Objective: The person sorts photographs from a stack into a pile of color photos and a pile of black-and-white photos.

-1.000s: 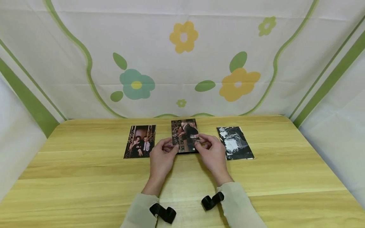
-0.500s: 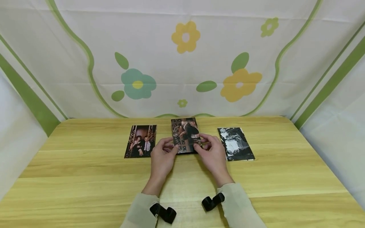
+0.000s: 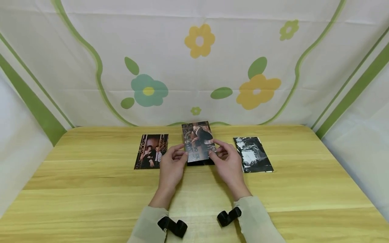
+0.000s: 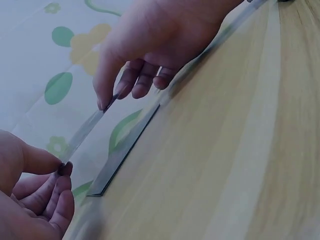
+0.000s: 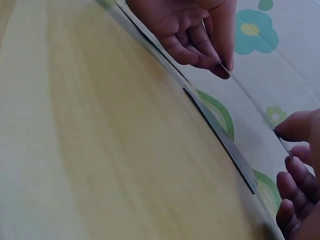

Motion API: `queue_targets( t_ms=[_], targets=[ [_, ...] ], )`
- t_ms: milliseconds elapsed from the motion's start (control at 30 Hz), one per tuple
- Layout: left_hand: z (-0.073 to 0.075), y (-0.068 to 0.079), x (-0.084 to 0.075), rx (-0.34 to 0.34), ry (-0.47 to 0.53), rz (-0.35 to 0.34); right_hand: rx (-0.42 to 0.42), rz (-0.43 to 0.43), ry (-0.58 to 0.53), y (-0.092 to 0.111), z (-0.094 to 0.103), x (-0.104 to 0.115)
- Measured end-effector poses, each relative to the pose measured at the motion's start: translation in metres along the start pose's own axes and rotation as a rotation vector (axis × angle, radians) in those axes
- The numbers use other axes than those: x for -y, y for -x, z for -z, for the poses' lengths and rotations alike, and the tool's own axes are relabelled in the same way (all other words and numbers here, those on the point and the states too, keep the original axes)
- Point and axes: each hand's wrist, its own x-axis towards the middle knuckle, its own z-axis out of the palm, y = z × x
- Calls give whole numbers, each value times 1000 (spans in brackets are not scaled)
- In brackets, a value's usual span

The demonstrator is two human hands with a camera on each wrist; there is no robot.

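Note:
My left hand (image 3: 172,165) and right hand (image 3: 228,163) pinch the two sides of a colour photo print (image 3: 197,141) between thumbs and fingers. The print is tilted and lifted off the table. Below it lies another dark-edged print or small stack (image 3: 200,163), mostly hidden in the head view. Both wrist views show a gap between the held print and this lower one (image 4: 122,155). To the left lies a colour print of two people (image 3: 151,152). On the right is a black-and-white print (image 3: 253,154), with white edges of something under it.
All the prints lie on a wood-grain table (image 3: 194,189). A white cloth backdrop (image 3: 170,50) with printed flowers stands right behind the table's far edge, and white cloth (image 3: 364,128) hangs at both sides.
The held print has risen off the one beneath and tilted, baring more of the lower dark edge. Both hands keep their pinch on it. The side prints rest in place.

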Motion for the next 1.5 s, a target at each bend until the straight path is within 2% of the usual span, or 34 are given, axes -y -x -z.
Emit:
queue_targets(
  t_ms=[300,633,900,1067,1267,1500],
  targets=[
    [0,3,-2,-17,2,23,4,-46,-62,0,1,-1],
    [9,-1,-7,-87,-35,41,43,-80,-106,7,-6,13],
    [11,-1,-6,-76,-37,76,28,-63,-142,10,-10,14],
    [13,-2,-6,-80,-21,73,44,-67,-151,10,-11,15],
    [22,-4,-7,-112,-46,62,87,-84,-137,14,-15,18],
    [43,-9,-11,-188,-77,61,141,-9,-114,20,-36,28]
  ],
)
